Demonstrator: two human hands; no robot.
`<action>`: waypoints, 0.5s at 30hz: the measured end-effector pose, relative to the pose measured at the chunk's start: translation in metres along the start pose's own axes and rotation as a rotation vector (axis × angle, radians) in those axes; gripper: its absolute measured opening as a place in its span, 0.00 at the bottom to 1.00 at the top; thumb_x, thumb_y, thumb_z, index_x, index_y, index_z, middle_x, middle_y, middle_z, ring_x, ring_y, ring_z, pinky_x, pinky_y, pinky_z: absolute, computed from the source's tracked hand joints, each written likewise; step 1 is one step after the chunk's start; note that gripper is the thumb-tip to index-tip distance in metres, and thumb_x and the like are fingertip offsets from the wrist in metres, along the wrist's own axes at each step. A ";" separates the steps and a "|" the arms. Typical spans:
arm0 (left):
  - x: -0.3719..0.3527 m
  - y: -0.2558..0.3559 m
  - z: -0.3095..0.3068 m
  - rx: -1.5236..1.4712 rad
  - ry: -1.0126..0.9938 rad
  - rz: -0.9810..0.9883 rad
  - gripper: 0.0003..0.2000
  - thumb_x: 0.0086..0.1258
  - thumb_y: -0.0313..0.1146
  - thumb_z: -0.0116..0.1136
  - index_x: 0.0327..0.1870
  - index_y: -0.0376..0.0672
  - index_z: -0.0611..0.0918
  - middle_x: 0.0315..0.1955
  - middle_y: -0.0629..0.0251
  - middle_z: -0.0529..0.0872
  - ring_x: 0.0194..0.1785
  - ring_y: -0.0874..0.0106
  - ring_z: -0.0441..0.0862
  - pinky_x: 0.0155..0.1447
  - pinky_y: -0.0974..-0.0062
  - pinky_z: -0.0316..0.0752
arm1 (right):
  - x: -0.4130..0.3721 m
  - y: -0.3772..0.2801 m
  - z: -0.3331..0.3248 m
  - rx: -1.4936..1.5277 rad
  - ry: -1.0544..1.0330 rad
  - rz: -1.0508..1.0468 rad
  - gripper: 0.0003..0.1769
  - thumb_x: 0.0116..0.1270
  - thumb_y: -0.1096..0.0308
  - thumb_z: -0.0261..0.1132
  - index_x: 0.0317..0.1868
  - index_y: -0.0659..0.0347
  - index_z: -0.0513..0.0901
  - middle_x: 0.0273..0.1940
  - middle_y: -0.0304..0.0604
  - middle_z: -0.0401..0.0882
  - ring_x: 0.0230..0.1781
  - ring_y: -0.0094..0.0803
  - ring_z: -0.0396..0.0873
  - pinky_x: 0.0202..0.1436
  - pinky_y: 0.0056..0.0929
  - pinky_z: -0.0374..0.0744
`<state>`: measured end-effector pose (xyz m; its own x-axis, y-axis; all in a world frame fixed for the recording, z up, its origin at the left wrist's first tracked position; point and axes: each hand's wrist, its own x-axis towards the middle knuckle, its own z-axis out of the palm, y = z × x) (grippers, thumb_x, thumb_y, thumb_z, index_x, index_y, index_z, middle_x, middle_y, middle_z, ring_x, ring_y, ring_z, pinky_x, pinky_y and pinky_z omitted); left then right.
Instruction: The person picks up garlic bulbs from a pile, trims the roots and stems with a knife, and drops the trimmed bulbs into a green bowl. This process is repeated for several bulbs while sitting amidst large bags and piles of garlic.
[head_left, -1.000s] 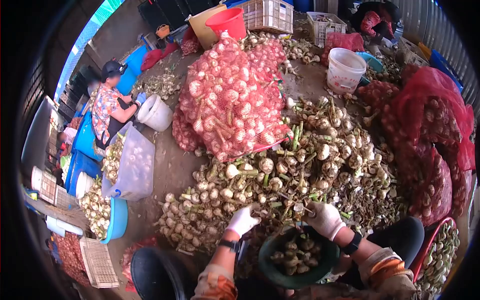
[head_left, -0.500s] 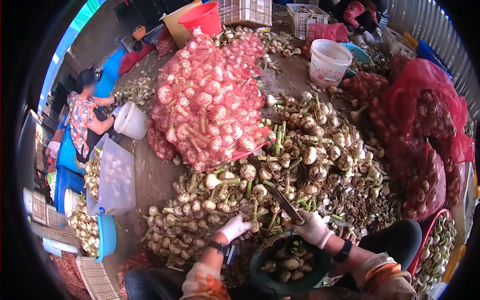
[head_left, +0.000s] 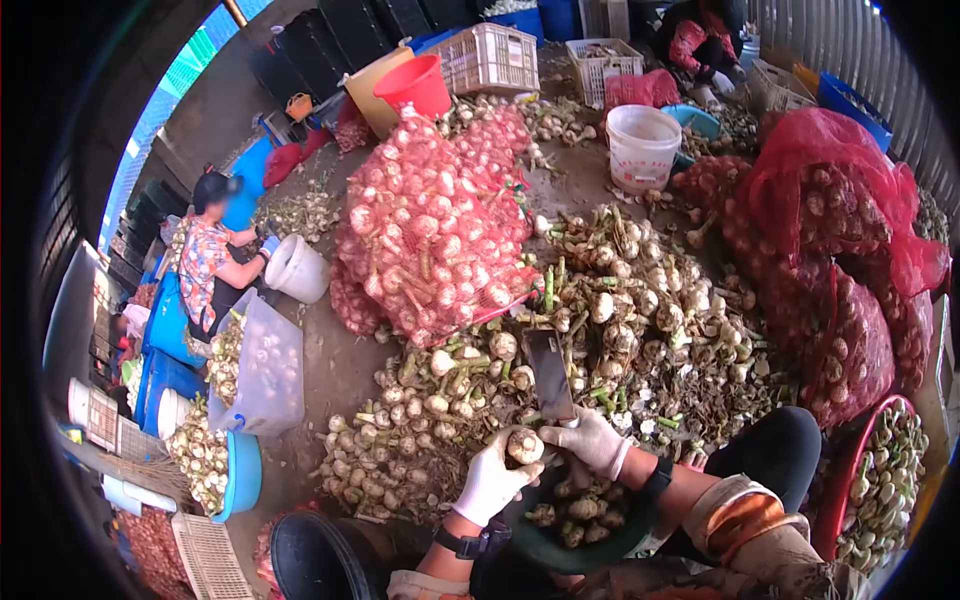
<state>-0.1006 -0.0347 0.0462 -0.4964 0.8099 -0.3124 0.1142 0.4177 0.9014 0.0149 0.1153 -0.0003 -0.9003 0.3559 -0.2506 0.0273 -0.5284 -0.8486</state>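
In a white glove, my left hand (head_left: 495, 480) is closed around a garlic bulb (head_left: 525, 446). My right hand (head_left: 590, 443), also gloved, grips a broad-bladed knife (head_left: 547, 375), its blade pointing away from me. The two hands are close together, with the bulb beside the knife's handle end. Below them stands a dark green basin (head_left: 540, 553) with several trimmed bulbs (head_left: 585, 510) in it. Beyond my hands spreads a heap of garlic (head_left: 420, 410) with stalks, bulbs and dry leaf scraps. The knife's handle is mostly hidden in my right hand.
A large red net sack of garlic (head_left: 430, 230) stands ahead; more sacks (head_left: 850, 330) lie at right. A red basin (head_left: 832, 505) of cut pieces is by my right knee. A white bucket (head_left: 640, 150) stands behind the heap. Two people (head_left: 207, 255) work farther off.
My left hand has lifted a garlic bulb from the heap toward my right hand. The knife has turned more upright, showing its broad face. The view has shifted slightly.
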 end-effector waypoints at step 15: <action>0.017 -0.060 -0.005 -0.886 -0.032 -0.050 0.19 0.61 0.23 0.64 0.53 0.41 0.75 0.42 0.67 0.82 0.42 0.76 0.81 0.47 0.76 0.81 | -0.030 -0.015 0.016 -1.603 -0.019 -0.396 0.10 0.56 0.62 0.64 0.37 0.55 0.79 0.32 0.44 0.81 0.36 0.43 0.83 0.38 0.40 0.81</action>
<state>-0.1203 -0.0476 -0.0115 -0.4567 0.8161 -0.3541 -0.6217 -0.0080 0.7832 0.0347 0.1006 0.0273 -0.9646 0.2514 0.0802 0.1911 0.8751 -0.4447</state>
